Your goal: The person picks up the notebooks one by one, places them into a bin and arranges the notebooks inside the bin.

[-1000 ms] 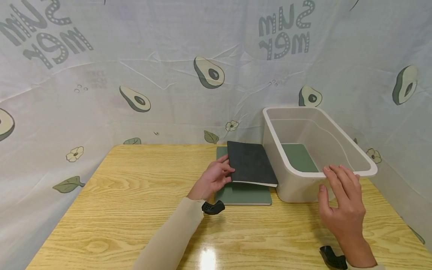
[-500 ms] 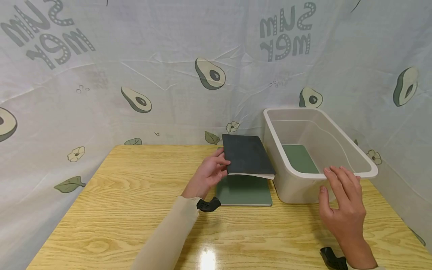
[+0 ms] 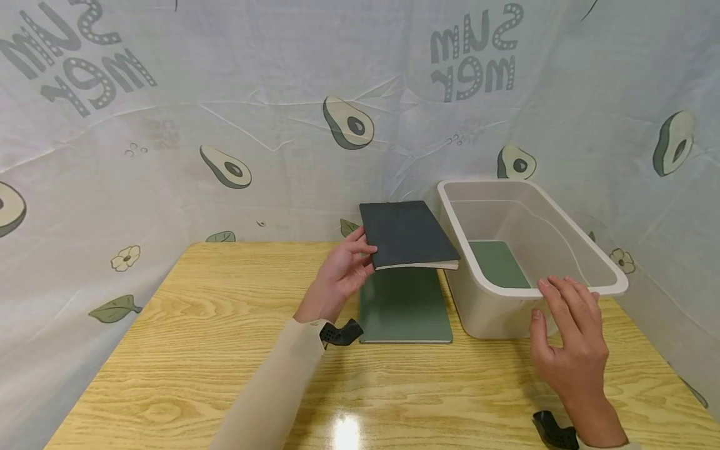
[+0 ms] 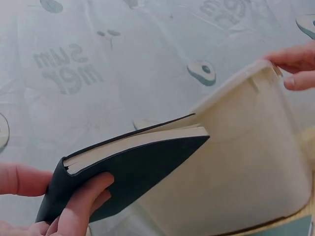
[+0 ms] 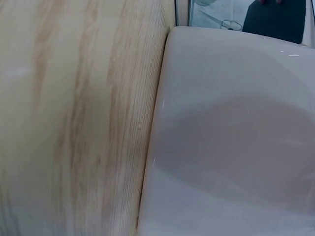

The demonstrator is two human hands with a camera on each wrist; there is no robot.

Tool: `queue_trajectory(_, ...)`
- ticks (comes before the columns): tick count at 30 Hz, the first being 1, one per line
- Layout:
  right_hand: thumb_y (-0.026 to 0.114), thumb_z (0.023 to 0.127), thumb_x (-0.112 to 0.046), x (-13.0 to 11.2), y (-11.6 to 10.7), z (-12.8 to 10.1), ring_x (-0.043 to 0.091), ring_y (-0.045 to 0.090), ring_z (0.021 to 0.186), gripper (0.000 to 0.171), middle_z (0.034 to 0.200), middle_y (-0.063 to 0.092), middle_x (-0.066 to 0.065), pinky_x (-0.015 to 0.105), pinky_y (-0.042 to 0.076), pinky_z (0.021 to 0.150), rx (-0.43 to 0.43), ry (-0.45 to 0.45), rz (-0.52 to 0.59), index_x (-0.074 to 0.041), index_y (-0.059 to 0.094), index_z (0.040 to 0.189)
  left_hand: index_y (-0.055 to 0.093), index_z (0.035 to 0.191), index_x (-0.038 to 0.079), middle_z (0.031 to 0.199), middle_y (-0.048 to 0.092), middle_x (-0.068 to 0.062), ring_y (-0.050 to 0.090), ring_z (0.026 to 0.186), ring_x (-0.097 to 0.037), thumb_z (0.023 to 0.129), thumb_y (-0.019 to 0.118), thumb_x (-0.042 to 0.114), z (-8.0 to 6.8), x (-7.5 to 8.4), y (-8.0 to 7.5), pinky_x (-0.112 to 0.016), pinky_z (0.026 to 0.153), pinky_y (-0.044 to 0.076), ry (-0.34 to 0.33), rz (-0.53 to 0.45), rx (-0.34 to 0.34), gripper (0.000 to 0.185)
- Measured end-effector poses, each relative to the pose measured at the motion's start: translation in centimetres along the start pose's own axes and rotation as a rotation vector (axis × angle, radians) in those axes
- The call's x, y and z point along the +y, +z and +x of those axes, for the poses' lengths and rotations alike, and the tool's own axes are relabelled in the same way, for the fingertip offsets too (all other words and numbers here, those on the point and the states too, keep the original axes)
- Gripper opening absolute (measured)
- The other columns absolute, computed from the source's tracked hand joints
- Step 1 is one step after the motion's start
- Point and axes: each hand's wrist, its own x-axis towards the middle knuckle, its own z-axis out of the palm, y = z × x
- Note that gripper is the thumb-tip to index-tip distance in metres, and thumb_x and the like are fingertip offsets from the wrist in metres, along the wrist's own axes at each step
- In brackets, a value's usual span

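My left hand grips a black notebook by its spine, thumb on the cover and fingers curled underneath. In the left wrist view the notebook is tilted, its pages slightly parted at the far end. Below it a green notebook lies flat on the table, its back part hidden by the black one. My right hand rests its straight fingertips on the near rim of a light plastic bin, the thumb apart against the outer wall. Inside the bin, another green flat cover lies on the bottom.
The wooden table runs out to the left and front. Behind and at both sides hangs a white cloth printed with avocados and lettering. The bin's left wall stands right beside the black notebook.
My left hand has lifted the black notebook up and back, slightly leftward, off the green notebook, so more of the green cover shows. My right hand has stayed on the bin's rim.
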Motion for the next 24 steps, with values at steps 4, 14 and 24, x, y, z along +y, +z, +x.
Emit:
queue_trajectory(4,0.059,0.101,-0.022,0.1,0.0,0.0,0.055,0.06,0.121,0.038,0.122,0.071,0.032,0.066,0.037,0.122,-0.002,0.001,0.002,0.006,0.076,0.122,0.026,0.17,0.022,0.179,0.018,-0.001,0.035,0.156,-0.027,0.101,0.046,-0.011,-0.3,0.7,0.6,-0.021,0.084,0.058,0.008,-0.015,0.015,0.08)
queue_trajectory(14,0.059,0.102,-0.024,0.2,0.0,-0.1,0.055,0.06,0.121,0.039,0.123,0.071,0.032,0.063,0.037,0.123,-0.007,-0.002,-0.007,0.005,0.075,0.123,0.021,0.172,0.021,0.177,0.027,0.0,0.034,0.159,-0.029,0.104,0.039,-0.01,-0.5,1.7,1.8,-0.026,0.087,0.063,0.034,-0.012,-0.108,0.076)
queue_trajectory(24,0.059,0.102,-0.023,0.0,-0.1,0.0,0.055,0.06,0.119,0.039,0.122,0.071,0.032,0.061,0.038,0.123,-0.003,-0.007,0.001,0.006,0.075,0.123,0.025,0.171,0.019,0.175,0.032,-0.002,0.034,0.159,-0.029,0.105,0.039,-0.009,-0.7,3.0,3.1,-0.026,0.086,0.063,0.055,-0.052,-0.128,0.072)
